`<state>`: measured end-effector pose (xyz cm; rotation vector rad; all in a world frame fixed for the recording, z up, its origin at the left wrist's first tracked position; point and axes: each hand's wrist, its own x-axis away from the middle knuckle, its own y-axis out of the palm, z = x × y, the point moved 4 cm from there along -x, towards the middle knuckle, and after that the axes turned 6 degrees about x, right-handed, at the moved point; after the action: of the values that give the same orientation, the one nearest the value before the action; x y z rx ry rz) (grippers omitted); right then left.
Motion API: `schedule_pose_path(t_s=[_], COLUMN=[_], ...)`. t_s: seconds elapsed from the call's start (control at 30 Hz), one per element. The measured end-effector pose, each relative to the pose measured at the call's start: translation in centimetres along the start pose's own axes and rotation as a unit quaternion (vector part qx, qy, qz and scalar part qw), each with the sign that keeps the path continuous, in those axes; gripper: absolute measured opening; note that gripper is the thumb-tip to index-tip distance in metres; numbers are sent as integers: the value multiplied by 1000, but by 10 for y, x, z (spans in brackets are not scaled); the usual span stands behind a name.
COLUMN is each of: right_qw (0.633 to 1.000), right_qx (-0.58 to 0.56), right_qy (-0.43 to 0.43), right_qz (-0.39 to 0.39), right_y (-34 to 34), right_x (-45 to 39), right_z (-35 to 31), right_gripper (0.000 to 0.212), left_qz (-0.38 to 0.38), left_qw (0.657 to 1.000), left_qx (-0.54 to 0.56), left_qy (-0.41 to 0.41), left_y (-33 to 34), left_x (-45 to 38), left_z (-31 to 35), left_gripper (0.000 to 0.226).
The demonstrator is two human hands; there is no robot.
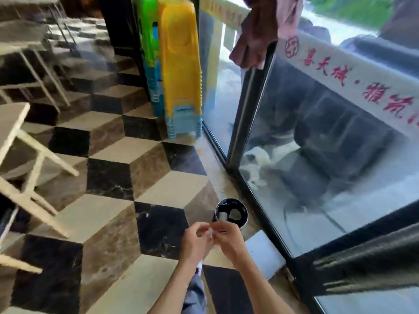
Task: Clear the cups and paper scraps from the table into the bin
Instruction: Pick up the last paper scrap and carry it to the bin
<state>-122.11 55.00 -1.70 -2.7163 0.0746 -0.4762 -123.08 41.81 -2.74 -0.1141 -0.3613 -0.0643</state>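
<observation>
Both hands were held together just short of the bin (231, 213), a small dark round bin standing on the checkered floor (108, 141) beside the black frame of the glass door (249, 105). The left hand (196, 240) and the right hand (229, 236) were pinched fingertip to fingertip on a small white paper scrap (211, 234), of which only a sliver could be seen between them; whether one scrap or several were held could not be told. Two pale items could already be counted inside the bin, too blurred to be named as cup or paper. One bin was in view, two hands, and no cup could be made out outside it. A risk was judged from the position: the scrap was held on the near side of the bin rather than over its mouth, so that a release from there would likely drop it on the floor, and a light scrap could drift past so narrow an opening. Beyond the bin, one tall stack of yellow, green and blue plastic stools (179, 71) stood against the door. To the left of the bin, well apart, white chair legs (34, 155) could be seen, and a counter could not be identified with certainty.
</observation>
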Motion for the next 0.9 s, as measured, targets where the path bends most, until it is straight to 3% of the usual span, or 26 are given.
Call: schedule_pose_path(t_s=[0.2,0.47,0.67,0.9], right_qw=[996,981,971,962], right_qx=[-6,-56,-83,-67], right_qy=[79,163,206,242], right_qz=[50,93,89,102], right_y=[-35,-55,-57,-51], right_x=[-113,-216,-292,-372], right_z=[19,68,155,325], right_gripper=[28,20,16,9], left_qz=[-75,-121,-120,-138], left_qw=[995,984,980,968], left_qx=[-38,-89,-98,-133], left_qy=[-49,-100,-123,-159], left_y=[47,97,146,235], left_x=[-128,-237,-322,-409], left_z=[9,10,-67,-226], left_gripper=[12,15,13,16])
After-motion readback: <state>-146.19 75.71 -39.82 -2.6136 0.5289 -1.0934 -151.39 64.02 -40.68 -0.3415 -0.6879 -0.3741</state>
